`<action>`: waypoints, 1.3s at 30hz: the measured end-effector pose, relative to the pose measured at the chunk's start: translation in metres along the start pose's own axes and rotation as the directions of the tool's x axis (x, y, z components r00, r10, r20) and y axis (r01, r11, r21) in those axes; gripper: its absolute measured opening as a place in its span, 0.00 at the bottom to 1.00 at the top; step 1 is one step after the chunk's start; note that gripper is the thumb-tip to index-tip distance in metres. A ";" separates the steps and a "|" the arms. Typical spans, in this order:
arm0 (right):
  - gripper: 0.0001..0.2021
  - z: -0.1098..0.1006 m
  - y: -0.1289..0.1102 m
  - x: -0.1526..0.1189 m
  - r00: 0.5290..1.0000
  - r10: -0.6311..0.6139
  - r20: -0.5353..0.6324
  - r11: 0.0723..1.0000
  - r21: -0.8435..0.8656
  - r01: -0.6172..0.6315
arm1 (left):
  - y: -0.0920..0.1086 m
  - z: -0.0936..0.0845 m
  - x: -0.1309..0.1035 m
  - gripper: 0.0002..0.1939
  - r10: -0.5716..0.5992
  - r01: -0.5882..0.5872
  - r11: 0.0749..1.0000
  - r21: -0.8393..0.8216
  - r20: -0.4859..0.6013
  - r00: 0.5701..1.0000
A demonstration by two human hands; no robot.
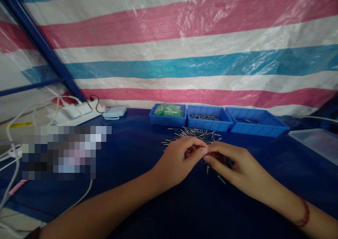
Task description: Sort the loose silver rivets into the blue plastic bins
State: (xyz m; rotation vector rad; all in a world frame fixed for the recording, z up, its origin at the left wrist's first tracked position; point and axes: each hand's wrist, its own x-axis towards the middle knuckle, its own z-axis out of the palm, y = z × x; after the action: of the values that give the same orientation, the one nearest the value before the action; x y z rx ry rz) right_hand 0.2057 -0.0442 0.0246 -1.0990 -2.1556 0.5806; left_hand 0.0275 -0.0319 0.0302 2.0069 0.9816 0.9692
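Observation:
A loose pile of thin metal pins lies on the dark blue table, partly hidden by my hands. Above its near side, my left hand has thumb and fingers pinched together, with small metal bits showing inside the curl. Its fingertips meet those of my right hand, whose thumb and index finger are also closed. What sits between the fingertips is too small to make out. More dark pins show under and beside my right hand.
Behind the pile stand three blue trays: one with green packets, one with metal pins, and a right tray holding a few pieces. A power strip, cables and a light blue item lie left; a clear lid lies right.

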 end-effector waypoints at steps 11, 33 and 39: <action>0.09 0.002 -0.004 0.000 0.999 0.041 0.011 0.996 0.083 -0.042 | -0.003 0.002 0.001 0.06 0.000 0.000 1.000 0.008 -0.031 1.000; 0.08 0.004 0.000 0.000 0.996 0.090 -0.006 0.992 0.094 -0.089 | -0.004 0.002 0.001 0.08 0.023 -0.023 1.000 0.011 -0.028 0.999; 0.08 0.003 0.004 0.000 0.989 0.139 -0.055 0.987 0.090 -0.133 | -0.005 0.002 0.001 0.08 -0.009 0.010 1.000 0.015 -0.050 0.999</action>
State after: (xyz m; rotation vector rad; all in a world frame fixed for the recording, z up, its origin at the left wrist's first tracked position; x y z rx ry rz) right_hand 0.2058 -0.0417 0.0198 -1.2073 -1.9957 0.6868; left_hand 0.0275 -0.0293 0.0256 1.9974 1.0277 1.0133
